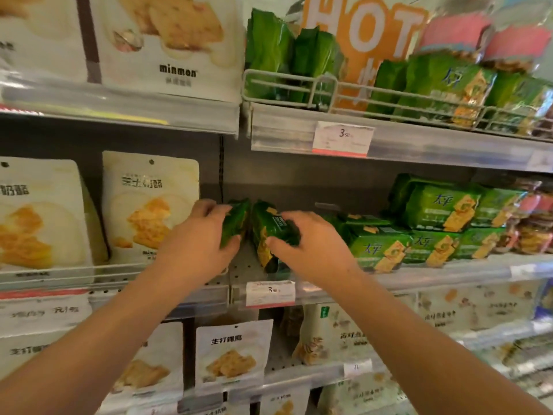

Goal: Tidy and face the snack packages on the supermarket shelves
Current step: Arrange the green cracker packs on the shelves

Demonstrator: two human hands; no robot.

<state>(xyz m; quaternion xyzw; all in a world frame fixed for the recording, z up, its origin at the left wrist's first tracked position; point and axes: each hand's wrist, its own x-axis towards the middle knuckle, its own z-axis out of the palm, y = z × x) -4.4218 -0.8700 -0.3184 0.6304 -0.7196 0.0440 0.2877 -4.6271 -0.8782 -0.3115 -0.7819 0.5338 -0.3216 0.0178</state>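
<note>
Green cracker packs stand on end on the middle shelf; your left hand and right hand grasp one each. Turn printed fronts outward, set flush beside the stacked packs.

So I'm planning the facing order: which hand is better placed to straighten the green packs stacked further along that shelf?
Probably the right hand: it is nearer the green stack. Both hands already grip packs; the left hand is further away.

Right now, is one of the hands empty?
No, the left hand grips one green packet and the right hand grips another green packet.
</note>
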